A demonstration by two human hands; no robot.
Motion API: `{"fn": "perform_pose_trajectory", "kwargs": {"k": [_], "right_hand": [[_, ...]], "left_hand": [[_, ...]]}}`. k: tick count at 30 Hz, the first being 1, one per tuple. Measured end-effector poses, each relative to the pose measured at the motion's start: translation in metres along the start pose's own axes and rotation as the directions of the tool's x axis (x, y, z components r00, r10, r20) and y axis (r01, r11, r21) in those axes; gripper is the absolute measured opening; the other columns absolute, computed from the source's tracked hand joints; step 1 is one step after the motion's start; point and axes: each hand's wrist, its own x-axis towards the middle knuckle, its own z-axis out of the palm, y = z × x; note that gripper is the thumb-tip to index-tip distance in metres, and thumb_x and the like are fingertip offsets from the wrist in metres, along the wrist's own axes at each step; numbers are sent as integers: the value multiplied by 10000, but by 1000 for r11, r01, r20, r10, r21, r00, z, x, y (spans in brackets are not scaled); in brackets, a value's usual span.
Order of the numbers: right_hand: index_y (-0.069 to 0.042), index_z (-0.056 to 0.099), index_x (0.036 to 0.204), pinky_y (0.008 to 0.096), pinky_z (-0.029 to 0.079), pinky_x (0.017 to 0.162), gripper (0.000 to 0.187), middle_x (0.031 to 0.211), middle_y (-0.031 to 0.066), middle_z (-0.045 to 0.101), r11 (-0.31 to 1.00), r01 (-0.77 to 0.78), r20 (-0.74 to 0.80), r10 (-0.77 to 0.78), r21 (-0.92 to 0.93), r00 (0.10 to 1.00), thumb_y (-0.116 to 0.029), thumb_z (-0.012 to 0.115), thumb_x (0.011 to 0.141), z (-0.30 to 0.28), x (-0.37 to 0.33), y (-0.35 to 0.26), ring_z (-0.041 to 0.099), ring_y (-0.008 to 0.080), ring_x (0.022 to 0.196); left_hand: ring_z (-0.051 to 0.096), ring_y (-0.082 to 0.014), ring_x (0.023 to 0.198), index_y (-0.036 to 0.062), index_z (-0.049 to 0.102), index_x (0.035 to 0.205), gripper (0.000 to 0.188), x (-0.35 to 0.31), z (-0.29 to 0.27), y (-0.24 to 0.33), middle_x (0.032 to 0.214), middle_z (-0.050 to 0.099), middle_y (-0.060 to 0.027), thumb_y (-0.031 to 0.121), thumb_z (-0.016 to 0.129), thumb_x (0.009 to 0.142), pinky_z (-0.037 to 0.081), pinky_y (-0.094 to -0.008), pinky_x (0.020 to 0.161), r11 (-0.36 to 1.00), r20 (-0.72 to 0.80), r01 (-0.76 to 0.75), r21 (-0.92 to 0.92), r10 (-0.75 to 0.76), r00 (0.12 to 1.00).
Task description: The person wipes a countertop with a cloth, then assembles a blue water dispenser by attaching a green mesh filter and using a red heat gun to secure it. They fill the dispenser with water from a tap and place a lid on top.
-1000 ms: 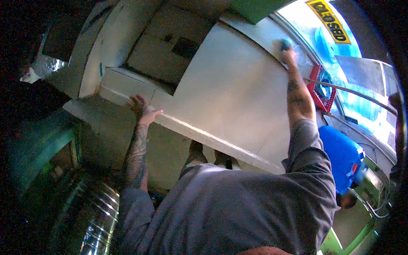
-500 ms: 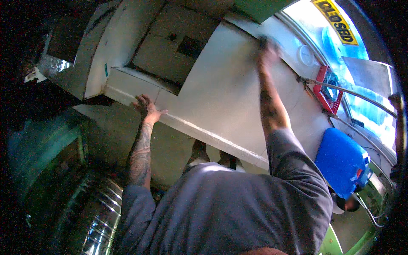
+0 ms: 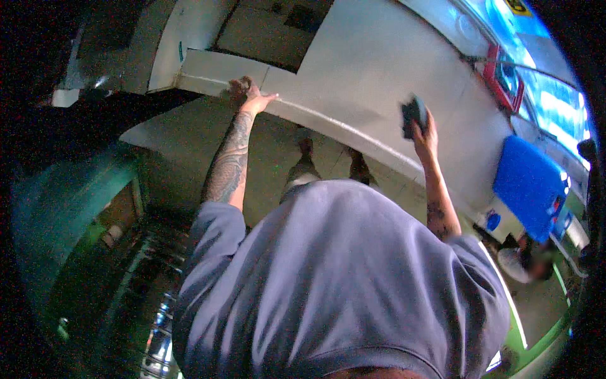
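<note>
My left hand [image 3: 254, 100] rests with spread fingers on the front edge of a white tiled counter [image 3: 353, 76], near a square recess; it holds nothing. Farther right, my right hand [image 3: 427, 136] grips a dark scrub brush [image 3: 414, 117] by its rounded back. The brush's ragged, bristle-like side faces left. It is lifted off the counter top near the front edge and tilted, slightly blurred.
A blue jerrycan [image 3: 530, 186] stands right of the counter, with a red-framed object [image 3: 502, 79] by the window behind it. A person [image 3: 527, 259] is at the far right. Shiny metal [image 3: 158, 335] lies at lower left. My feet are below the counter edge.
My right hand has come back from the far side of the counter toward its front edge, bringing the brush. My left hand stays on the edge. The whole view has shifted.
</note>
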Motion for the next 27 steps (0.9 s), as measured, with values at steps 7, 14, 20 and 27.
{"fn": "perform_pose_trajectory", "kwargs": {"k": [7,14,20,27], "right_hand": [[-75,566,1259,419,472,903,462,1160,155,643,912,-410,-208,399,-11,893,-323,643,877,72,-122,49,598,323,1073],[-8,144,1495,452,352,1082,848,1384,329,385,982,169,417,-189,86,889,-262,654,867,232,-82,-79,381,473,1298],[-95,295,1456,446,404,1045,715,1348,267,453,980,-124,156,148,-155,977,-249,671,867,71,-125,-12,467,413,1248],[-82,345,1440,453,373,1077,648,1373,250,460,970,85,252,-25,-228,967,-356,586,905,50,-104,-67,437,412,1276]], "left_hand": [[381,-397,1330,-10,456,1341,606,-75,-14,36,1400,440,-258,314,682,881,293,-476,1113,650,-425,-513,-560,306,852],[162,-425,1430,111,415,1430,662,-126,55,51,1532,201,-270,416,640,887,143,-520,1161,589,-243,-433,-682,376,894],[316,-399,1364,63,439,1378,747,14,46,-57,1447,390,-194,165,787,725,237,-534,1120,732,-421,-681,-30,609,672],[478,-356,1173,3,404,1298,553,116,-74,-81,1330,430,-192,-83,500,760,370,-420,1011,693,-540,-662,-285,455,709]]}}
